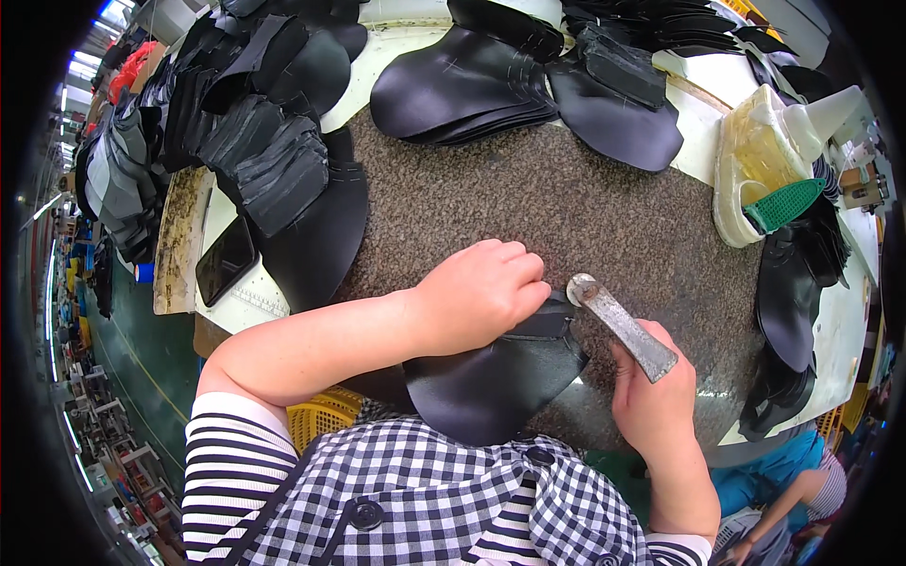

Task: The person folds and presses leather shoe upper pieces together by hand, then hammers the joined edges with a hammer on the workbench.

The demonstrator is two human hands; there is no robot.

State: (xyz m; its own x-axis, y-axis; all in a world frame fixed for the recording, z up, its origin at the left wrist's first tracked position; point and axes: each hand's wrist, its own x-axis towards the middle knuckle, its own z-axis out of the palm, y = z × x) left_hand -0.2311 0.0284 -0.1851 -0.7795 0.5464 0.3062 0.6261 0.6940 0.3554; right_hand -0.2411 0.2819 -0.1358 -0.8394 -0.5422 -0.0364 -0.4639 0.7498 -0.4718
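Observation:
A curved black leather piece (491,388) lies at the near edge of the round work surface, close to my body. My left hand (491,288) is closed with its fingers curled at the piece's upper edge, thumb side toward the right; the fingertips are hidden under the hand. In my right hand (658,401) is a metal hammer (627,328), gripped with the fist wrapped round it. Its round striking face sits just right of the leather's upper corner, close to my left knuckles. My right fingers are partly hidden behind the hammer head.
Stacks of black leather pieces (462,85) ring the brown textured surface (453,193). A black phone (226,261) lies at the left. A cut-open plastic container (741,160) with a green brush-like piece (788,205) stands at the right. Another person's arm (788,514) shows at lower right.

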